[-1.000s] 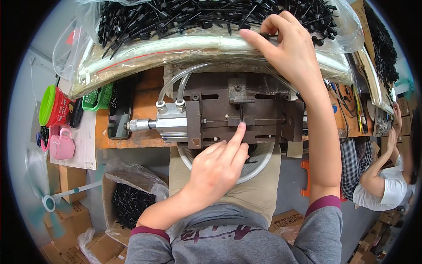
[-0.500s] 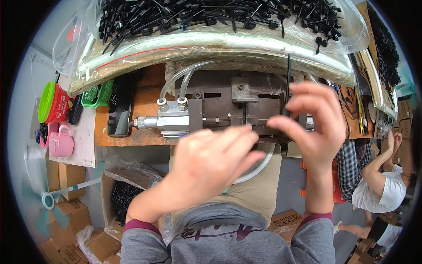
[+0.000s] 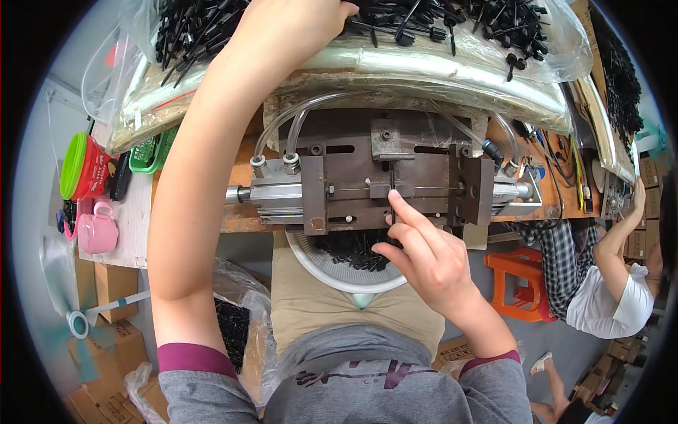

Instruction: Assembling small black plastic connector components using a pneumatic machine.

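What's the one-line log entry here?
left hand: at black parts pile, grip unclear | right hand: index fingertip at black rod in fixture | white basket: holds black pieces

The heaped parts (image 3: 404, 34) are showing black, while the machine (image 3: 431, 173) is mixing dark brown with silver. The table (image 3: 242, 225) is showing orange-brown. A mug (image 3: 99, 232) is showing pink, and a tub (image 3: 93, 169) is pairing red with a lime-green rim (image 3: 73, 166). A stool (image 3: 508, 264) is glowing orange. Maroon cuffs (image 3: 194, 358) are edging the grey sweatshirt (image 3: 353, 392); a co-worker's trousers (image 3: 558, 261) are carrying black-and-white checks.
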Tool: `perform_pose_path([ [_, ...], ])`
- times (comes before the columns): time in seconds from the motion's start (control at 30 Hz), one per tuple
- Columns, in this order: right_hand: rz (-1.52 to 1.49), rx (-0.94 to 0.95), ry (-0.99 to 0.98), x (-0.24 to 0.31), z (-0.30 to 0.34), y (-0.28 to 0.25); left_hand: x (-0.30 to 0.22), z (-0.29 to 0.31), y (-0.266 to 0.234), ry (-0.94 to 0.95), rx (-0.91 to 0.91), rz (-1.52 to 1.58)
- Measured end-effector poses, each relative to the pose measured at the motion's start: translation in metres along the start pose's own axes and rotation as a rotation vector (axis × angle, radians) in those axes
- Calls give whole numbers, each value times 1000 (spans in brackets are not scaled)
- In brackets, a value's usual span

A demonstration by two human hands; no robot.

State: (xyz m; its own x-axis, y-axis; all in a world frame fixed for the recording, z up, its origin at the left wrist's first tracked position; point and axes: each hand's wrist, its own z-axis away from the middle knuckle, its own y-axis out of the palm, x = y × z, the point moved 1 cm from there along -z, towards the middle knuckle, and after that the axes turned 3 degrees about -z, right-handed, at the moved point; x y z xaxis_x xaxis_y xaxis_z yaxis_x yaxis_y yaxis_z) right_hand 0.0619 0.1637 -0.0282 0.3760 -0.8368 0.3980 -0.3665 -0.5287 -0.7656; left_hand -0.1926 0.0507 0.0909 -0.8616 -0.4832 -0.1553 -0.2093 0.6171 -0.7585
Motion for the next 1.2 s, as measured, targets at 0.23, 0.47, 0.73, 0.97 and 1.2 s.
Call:
perform_pose_path([
  [0.23, 77, 49, 37, 4, -14, -8, -28, 7, -33, -246, 87, 227],
  [0.47, -25, -65, -5, -12, -56, -45, -48, 75, -50, -264, 23, 557],
  [0.73, 433, -218, -177, -101, -164, -73, -114, 164, -24, -79, 154, 310],
  [0.97, 204, -66, -47, -88, -154, -81, -133, 190, 20, -39, 122, 89],
  [1.2, 76, -3, 137, -63, -124, -85, -135, 185, 23, -21, 170, 27],
])
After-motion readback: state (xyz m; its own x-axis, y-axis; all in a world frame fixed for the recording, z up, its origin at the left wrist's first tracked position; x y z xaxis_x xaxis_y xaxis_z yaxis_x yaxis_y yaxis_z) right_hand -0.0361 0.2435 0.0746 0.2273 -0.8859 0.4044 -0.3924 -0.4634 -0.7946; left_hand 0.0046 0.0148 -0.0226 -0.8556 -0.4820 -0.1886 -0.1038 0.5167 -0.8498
